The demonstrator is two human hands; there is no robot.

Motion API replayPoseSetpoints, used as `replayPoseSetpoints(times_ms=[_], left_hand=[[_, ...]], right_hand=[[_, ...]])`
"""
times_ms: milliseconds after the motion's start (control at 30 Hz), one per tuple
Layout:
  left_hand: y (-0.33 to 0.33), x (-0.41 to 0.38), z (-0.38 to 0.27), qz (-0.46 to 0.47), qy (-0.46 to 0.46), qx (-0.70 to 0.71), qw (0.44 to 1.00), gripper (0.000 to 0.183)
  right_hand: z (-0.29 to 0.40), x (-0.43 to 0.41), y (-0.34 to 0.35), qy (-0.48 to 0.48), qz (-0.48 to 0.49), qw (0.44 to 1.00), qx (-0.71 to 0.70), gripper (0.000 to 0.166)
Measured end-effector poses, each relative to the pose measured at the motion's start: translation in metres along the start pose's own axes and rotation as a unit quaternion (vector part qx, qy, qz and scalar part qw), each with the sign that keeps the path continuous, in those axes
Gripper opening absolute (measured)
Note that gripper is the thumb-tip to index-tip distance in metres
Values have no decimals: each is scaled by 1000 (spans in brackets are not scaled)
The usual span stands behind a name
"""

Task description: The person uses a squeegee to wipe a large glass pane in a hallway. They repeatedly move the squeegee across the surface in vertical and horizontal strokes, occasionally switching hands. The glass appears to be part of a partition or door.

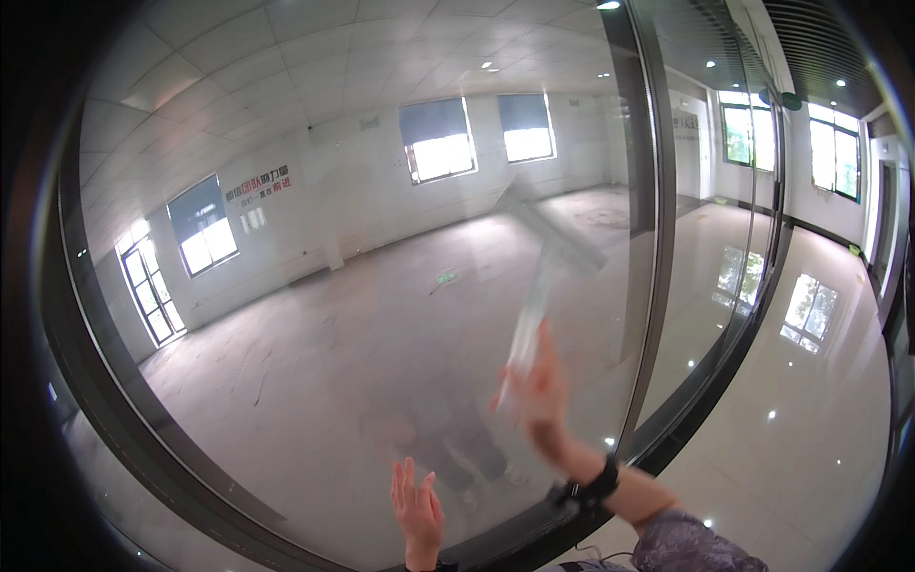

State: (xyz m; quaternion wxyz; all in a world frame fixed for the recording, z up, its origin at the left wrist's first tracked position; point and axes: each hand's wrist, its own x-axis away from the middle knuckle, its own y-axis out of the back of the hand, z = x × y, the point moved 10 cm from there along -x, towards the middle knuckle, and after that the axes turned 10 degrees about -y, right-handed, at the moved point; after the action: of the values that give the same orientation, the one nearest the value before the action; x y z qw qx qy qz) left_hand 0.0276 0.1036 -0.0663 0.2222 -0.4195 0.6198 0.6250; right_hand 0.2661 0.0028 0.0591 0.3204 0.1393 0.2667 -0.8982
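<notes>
A large glass pane (343, 343) in a dark frame stands before me. My right hand (540, 386), blurred, is closed around the handle of a window squeegee (554, 229), whose wide head points up and away, tilted down to the right. The squeegee is over the pane; whether its blade touches the glass I cannot tell. A black band circles my right wrist. Lower and to the left, my left hand (418, 508) is raised with its fingers apart and nothing in it, near the lower part of the pane. A faint reflection of a person shows in the glass.
Dark metal uprights (658, 214) divide the glass on the right, above a black base rail (679, 429). A glossy tiled corridor floor (800, 415) runs along the right. Behind the pane lies a room with windows (436, 139) and wall lettering.
</notes>
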Motion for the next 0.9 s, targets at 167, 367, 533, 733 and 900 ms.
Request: replayPoseSetpoints(times_ms=[167, 367, 533, 733, 900], left_hand=[[-12, -7, -9, 8, -40, -24, 999, 32], [-24, -20, -33, 18, -81, -37, 996, 35], [-45, -33, -45, 21, -111, -48, 992, 35], [-66, -55, -41, -4, -156, -81, 984, 30], [-74, -51, -26, -27, -183, -137, 973, 25]], right_hand=[[-8, 35, 1, -80, 101, 992, 12, 72], [123, -116, 74, -5, 12, 997, -77, 75], [103, -143, 94, 32, -22, 994, -103, 75], [-46, 42, 41, -103, 89, 989, -61, 83], [-5, -5, 91, -143, 57, 977, -146, 76]])
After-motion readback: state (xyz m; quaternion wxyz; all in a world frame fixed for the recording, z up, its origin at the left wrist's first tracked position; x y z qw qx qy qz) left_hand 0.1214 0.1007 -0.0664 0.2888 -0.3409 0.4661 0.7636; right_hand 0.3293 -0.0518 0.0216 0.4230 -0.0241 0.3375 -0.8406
